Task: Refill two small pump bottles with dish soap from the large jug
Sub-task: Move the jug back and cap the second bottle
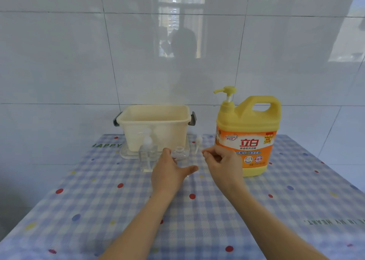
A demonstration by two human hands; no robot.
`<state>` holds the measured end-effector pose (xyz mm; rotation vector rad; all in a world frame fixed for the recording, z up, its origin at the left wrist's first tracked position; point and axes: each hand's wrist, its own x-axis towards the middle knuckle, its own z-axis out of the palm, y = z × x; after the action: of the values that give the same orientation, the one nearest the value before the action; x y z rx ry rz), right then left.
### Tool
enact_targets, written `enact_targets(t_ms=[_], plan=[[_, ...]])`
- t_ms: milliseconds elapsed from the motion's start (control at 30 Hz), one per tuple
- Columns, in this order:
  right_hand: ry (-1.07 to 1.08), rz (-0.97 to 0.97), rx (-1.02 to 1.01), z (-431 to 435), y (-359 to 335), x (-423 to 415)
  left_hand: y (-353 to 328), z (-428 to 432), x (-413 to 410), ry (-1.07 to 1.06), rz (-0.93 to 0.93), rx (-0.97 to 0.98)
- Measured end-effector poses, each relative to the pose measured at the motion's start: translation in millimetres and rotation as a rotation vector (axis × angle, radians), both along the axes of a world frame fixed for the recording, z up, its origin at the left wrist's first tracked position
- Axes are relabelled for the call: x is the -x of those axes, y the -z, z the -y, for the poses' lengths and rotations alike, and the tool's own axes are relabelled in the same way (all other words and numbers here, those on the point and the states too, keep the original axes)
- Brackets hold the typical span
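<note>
Jug (246, 137) of dish soap stands at the right of the table (296, 200) in the head view, its yellow pump on. One small bottle (178, 151) stands open-mouthed just in front of the cream bin (154, 121), with its white pump (198, 141) beside it. The second bottle (147, 153) has its pump on. Both look empty, so I judge that filling has not begun.

Left hand (169, 171) lies spread against the open bottle, thumb out; whether it grips I cannot tell. Right hand (221, 161) is curled near the loose pump, and whether it holds anything is unclear. The near half of the table offers working room, and the jug sits back from the edges.
</note>
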<state>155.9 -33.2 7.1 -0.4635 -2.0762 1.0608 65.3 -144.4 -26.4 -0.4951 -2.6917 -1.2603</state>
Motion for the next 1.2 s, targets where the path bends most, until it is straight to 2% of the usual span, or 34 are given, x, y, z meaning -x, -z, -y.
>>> enact_targets(t_ms=[300,467,567,633,700,800,900,1000,1133,1200], plan=[[0.002,0.018,0.004,-7.8,-0.7,-1.0,-1.3,5.3,1.1,0.074,0.044,-0.015],[0.027,-0.055,-0.021,-12.9,-12.8,-9.6,-10.4,12.8,-15.9,0.103,-0.145,-0.255],[0.097,-0.164,-0.005,-22.4,-25.9,-18.8,-26.2,10.7,-28.0,0.138,-0.331,-0.361],[0.137,-0.243,0.037,-31.6,-35.5,-24.5,-38.9,4.4,-33.6,0.170,-0.375,-0.439],[0.186,-0.318,0.071,-41.5,-45.2,-30.6,-51.2,-5.9,-37.4,0.213,-0.321,-0.516],[0.326,-0.434,0.115,-61.2,-57.7,-40.9,-59.7,-30.8,-41.2,0.352,-0.033,-0.570],[0.439,-0.468,0.175,-84.5,-61.2,-48.9,-56.8,-58.8,-46.2,0.451,0.163,-0.477],[0.423,-0.323,0.230,-108.3,-48.6,-51.3,-54.2,-81.0,-49.6,0.491,0.218,-0.438],[0.287,-0.020,0.329,-126.8,-29.5,-51.6,-50.3,-95.5,-35.7,0.466,0.256,-0.470],[0.208,0.065,0.342,-131.8,-23.7,-52.0,-46.1,-101.9,-30.1,0.455,0.259,-0.433]])
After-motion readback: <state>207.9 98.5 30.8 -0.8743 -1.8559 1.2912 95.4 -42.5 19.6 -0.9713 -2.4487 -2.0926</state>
